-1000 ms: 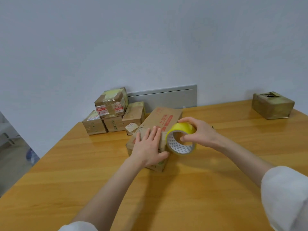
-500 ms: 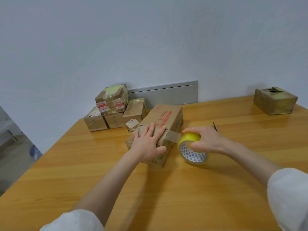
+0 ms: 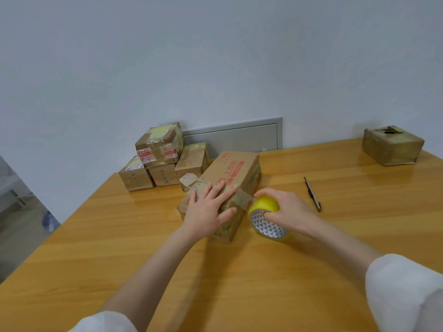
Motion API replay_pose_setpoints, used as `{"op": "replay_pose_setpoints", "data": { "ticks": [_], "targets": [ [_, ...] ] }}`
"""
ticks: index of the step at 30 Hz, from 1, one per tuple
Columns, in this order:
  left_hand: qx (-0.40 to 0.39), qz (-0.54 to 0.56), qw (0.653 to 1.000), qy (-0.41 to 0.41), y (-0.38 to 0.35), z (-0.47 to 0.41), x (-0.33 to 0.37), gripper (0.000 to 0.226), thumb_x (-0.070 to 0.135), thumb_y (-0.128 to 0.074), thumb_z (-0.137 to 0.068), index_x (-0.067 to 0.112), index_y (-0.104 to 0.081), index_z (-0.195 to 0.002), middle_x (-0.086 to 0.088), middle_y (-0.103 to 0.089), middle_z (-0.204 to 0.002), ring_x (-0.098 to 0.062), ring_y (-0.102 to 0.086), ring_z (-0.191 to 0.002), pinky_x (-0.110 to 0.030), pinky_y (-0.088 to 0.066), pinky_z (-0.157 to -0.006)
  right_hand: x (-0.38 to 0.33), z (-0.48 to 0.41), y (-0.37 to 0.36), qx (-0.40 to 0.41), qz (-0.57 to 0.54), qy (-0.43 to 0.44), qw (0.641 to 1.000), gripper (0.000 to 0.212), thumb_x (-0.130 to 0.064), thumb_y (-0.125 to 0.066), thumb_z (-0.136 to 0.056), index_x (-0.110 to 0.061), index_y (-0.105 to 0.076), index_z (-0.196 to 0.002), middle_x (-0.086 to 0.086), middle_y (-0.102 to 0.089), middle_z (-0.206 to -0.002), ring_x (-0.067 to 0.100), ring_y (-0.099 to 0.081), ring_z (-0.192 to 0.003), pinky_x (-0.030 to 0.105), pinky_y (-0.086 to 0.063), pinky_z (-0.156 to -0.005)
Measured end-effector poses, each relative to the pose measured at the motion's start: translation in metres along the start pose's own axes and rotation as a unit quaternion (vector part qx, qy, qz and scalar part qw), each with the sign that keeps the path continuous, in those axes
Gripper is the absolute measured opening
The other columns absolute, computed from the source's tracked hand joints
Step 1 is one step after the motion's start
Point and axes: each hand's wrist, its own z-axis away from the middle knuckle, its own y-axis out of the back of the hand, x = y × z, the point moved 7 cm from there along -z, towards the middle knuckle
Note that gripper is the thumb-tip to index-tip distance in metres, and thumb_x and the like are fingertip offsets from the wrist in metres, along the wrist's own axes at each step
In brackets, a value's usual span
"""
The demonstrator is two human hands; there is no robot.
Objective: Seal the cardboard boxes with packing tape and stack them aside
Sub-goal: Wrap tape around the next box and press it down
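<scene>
A long cardboard box [image 3: 236, 172] with red print lies in the middle of the wooden table [image 3: 239, 283]. My left hand [image 3: 208, 208] presses flat on its near end, fingers spread over a strip of clear tape. My right hand [image 3: 286, 210] grips a yellow tape roll [image 3: 266, 218] just right of the box, low beside its side. A short length of tape [image 3: 244, 200] runs from the roll onto the box top.
Several taped small boxes [image 3: 165, 159] are stacked at the table's back left, against the wall. Another small box [image 3: 392, 147] sits at the back right. A utility knife [image 3: 311, 194] lies right of my right hand. The table's left edge drops to the floor.
My right hand pulled the roll off the box top, out to the right and down beside the box, drawing tape across. My left hand stayed pressed on the box.
</scene>
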Motion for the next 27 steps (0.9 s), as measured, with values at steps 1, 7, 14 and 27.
{"op": "replay_pose_setpoints", "data": {
  "ticks": [1, 7, 14, 27],
  "targets": [
    [0.015, 0.003, 1.0, 0.019, 0.001, 0.004, -0.005, 0.07, 0.064, -0.04, -0.089, 0.046, -0.011, -0.149, 0.007, -0.008, -0.161, -0.025, -0.002, -0.148, -0.061, 0.0, -0.115, 0.002, 0.0, 0.0, 0.013, -0.016, -0.008, 1.0, 0.058, -0.025, -0.067, -0.076, -0.043, -0.045, -0.127, -0.007, -0.056, -0.124, 0.015, -0.057, -0.099, 0.039, -0.054, -0.082],
    [-0.066, -0.02, 0.992, 0.103, 0.006, 0.001, -0.026, 0.1, 0.081, -0.045, -0.068, 0.041, -0.005, -0.15, 0.001, -0.003, -0.161, -0.026, -0.005, -0.147, -0.06, -0.018, -0.111, 0.028, -0.001, -0.001, 0.012, -0.137, -0.087, 0.987, 0.068, -0.03, -0.082, -0.068, -0.031, -0.044, -0.125, -0.004, -0.057, -0.112, 0.016, -0.057, -0.098, 0.031, -0.051, -0.078],
    [-0.018, 0.48, 0.852, 0.21, 0.034, -0.007, -0.027, 0.055, 0.062, -0.058, -0.078, 0.033, -0.056, -0.124, 0.009, -0.063, -0.114, -0.005, -0.063, -0.088, -0.027, -0.049, -0.067, -0.022, -0.029, 0.068, 0.162, -0.342, 0.017, 0.926, 0.058, -0.018, -0.084, -0.068, -0.029, -0.055, -0.117, -0.002, -0.059, -0.115, 0.014, -0.056, -0.105, 0.027, -0.049, -0.084],
    [0.125, 0.108, 0.978, 0.127, 0.049, 0.001, -0.001, 0.107, 0.054, -0.066, -0.072, 0.006, -0.012, -0.151, -0.011, -0.026, -0.153, -0.024, -0.023, -0.141, -0.041, -0.029, -0.112, -0.096, -0.064, 0.051, 0.144, -0.227, 0.076, 0.96, 0.059, -0.02, -0.076, -0.072, -0.036, -0.055, -0.125, -0.004, -0.058, -0.111, 0.014, -0.053, -0.097, 0.027, -0.044, -0.077]
  ]
}}
